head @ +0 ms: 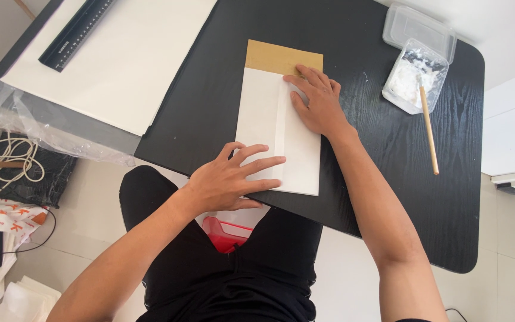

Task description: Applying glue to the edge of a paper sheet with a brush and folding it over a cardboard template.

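On the desk's far right there's a clear plastic tub point(415, 76) of white paste beside its clear lid point(419, 28), plus a crinkly clear plastic bag point(55, 128) off the left edge.

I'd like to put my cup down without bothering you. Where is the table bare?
The black table is bare between the big white sheet and the folded paper, and on the near right below the stick. It is crowded around the tub and under both hands.

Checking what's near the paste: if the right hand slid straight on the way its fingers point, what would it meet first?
The right hand points up-left along the folded white paper. It would likely first cross the brown cardboard strip, then bare black table; the paste tub lies off to its right.
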